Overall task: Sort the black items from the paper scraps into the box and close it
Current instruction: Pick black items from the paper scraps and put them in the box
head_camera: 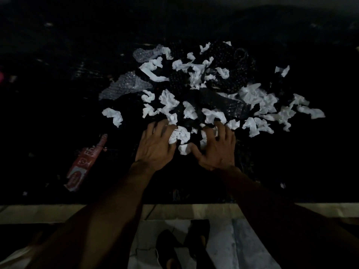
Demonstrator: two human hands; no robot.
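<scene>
A heap of crumpled white paper scraps (169, 101) lies spread over a dark surface in dim light. Among the scraps sit black items, some wrapped in dotted black bubble wrap (227, 61), hard to make out against the dark. My left hand (155, 146) rests palm down at the near edge of the heap, fingers spread over scraps. My right hand (217, 146) lies beside it, fingers spread and pressing on scraps too. Neither hand visibly grips anything. No box can be seen in the frame.
Clear bubble wrap pieces (126, 86) lie left of the heap. A red and white packet (85, 164) sits at the near left. The table's front edge (58, 208) runs below my arms, with pale floor and dark footwear (169, 247) underneath.
</scene>
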